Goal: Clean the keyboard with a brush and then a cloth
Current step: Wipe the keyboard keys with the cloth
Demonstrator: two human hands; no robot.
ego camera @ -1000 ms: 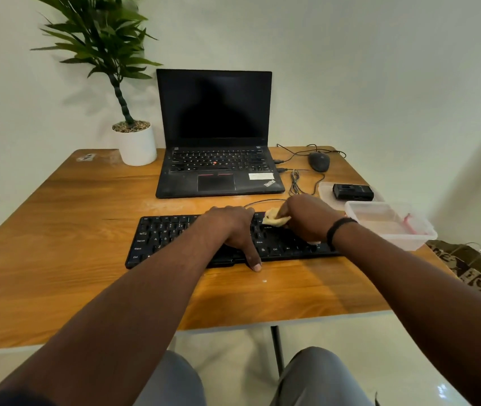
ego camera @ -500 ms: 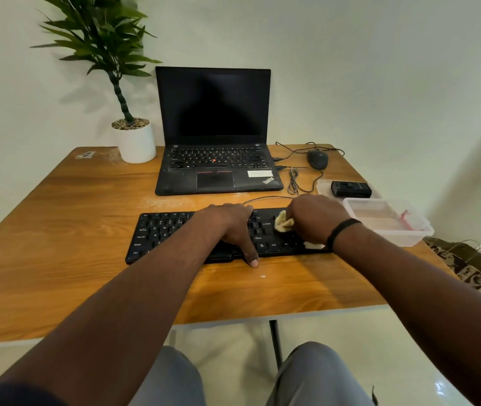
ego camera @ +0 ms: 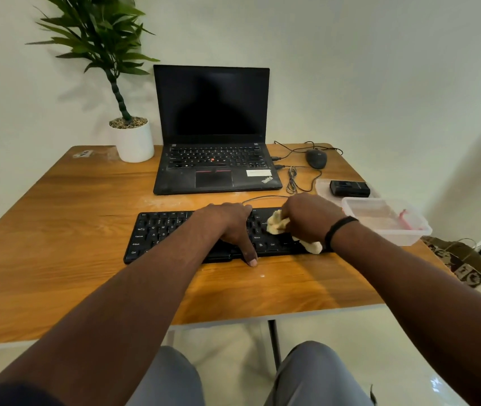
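— On the wooden counter (ego camera: 57, 230), what makes this wiping pass go well?
— My guess: anchor the flat black keyboard (ego camera: 163, 230), then drag along the rows, not across, so the cloth doesn't snag on key edges. It lies in front of the laptop (ego camera: 212, 159).
— And the hands?
— The left hand (ego camera: 227, 224) lies spread, fingers pressing on the keys, thumb over the near edge. The right hand (ego camera: 309, 218) has its grip pinching a soft, crumpled, pale-yellow cloth (ego camera: 275, 224) against the right-end keys.
— The brush?
— Something pink lies in the clear plastic tub (ego camera: 391, 235); I can't tell if that's it.
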